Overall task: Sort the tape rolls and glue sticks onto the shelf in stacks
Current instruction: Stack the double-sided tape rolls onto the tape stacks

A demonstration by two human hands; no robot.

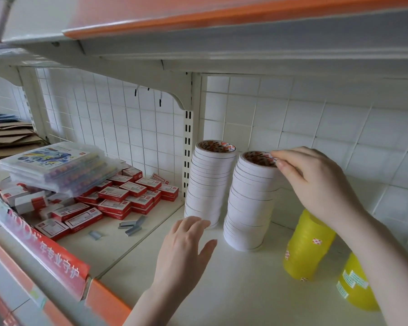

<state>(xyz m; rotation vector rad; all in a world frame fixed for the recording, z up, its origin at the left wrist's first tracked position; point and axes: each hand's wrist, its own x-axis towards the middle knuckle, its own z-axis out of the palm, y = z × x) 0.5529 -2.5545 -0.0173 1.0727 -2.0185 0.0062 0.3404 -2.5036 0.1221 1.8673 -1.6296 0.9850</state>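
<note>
On the shelf (222, 290), the right hand (316, 184) pinches the top roll of the right white tape stack (250, 203); left of that stack, the left hand (186, 245) hovers, fingers spread, holding nothing.

red shelf-edge banner (57, 260) reading "年专业守护"; other labels too blurred to read

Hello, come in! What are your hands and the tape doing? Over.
Left hand open, near the left white stack. Right hand pinching the top roll of the right white stack. Yellow stacks under the right arm. Nothing blocking.
</note>
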